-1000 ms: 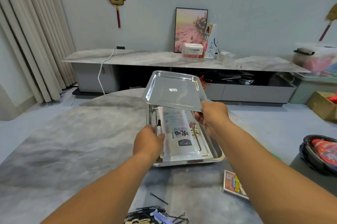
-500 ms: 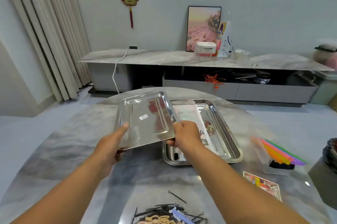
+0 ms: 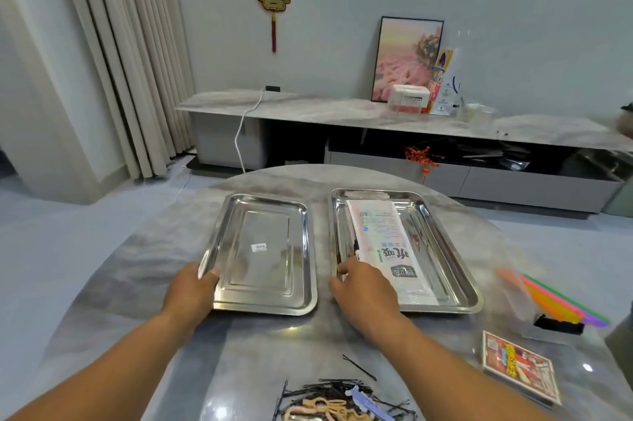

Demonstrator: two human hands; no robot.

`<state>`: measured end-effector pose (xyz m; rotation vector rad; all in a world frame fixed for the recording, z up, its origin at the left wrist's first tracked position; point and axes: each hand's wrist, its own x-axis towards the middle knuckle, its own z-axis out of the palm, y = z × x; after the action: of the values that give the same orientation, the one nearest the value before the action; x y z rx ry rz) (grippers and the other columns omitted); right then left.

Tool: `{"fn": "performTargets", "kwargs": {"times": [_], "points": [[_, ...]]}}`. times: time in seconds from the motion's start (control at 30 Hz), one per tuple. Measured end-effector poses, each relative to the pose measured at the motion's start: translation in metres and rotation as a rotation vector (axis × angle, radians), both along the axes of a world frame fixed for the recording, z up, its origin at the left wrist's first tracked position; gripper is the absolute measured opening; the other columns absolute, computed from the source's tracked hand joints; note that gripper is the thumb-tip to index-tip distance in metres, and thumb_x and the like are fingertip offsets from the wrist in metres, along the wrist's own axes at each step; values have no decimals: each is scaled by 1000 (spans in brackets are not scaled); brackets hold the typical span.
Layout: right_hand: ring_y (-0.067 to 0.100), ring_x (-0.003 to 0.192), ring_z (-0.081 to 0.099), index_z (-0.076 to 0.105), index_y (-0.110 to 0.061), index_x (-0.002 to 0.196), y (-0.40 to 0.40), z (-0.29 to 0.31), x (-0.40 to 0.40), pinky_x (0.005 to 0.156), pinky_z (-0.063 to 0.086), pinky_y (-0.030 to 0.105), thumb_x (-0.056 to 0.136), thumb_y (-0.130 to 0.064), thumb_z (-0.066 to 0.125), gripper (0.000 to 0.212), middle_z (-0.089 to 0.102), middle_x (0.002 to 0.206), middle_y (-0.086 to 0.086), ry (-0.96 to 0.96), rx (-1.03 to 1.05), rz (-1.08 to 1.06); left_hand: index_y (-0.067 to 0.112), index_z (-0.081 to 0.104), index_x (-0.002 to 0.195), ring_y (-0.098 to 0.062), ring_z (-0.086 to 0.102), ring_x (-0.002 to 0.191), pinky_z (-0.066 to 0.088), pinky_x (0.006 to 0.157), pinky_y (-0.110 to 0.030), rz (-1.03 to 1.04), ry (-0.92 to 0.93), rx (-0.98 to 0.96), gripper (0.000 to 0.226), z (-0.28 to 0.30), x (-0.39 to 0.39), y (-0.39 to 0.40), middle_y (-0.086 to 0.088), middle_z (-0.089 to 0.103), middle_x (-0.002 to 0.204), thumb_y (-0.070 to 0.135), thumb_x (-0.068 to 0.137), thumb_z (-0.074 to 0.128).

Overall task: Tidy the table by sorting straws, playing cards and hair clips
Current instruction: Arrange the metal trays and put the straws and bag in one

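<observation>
Left hand [image 3: 191,287] grips near-left rim of empty tray [image 3: 263,256], centre frame. Right hand [image 3: 363,287] loosely curled at second tray [image 3: 442,249], grip unclear. Hair clips [image 3: 342,400] bottom centre, card box [image 3: 519,369] lower right, straws [image 3: 561,304] right edge.

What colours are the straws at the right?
Orange, green, pink and purple straws, seen in the head view.

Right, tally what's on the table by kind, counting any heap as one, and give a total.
Trays: 2, left tray, right tray
Packets: 1, packet in the right tray
Straw bundles: 1, straws
Card boxes: 1, card box
Clip heaps: 1, clips
Total: 6
</observation>
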<state>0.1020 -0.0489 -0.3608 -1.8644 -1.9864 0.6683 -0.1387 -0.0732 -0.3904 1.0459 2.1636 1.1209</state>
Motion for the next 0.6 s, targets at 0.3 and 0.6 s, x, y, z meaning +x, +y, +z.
{"fn": "performTargets", "kwargs": {"times": [0.3,0.6], "points": [[22,79,59,66,-15,93,-6,-4,-5,74,51,31,94,-31,51,22,66,88,3,-18,-37,101,12,64,86,-34,58,78,47,70,-37,-77,229,-117,6,-18,-7,11,-13,67,86,18,88,63],[35,133,30,32,-30,144,33,-8,40,108,28,47,87,-51,56,65,15,154,9,-204,-130,-215,41,39,141,-10,20,143,23,115,-36,-653,464,204,49,-4,79,4,16,28,149,40,94,56]]}}
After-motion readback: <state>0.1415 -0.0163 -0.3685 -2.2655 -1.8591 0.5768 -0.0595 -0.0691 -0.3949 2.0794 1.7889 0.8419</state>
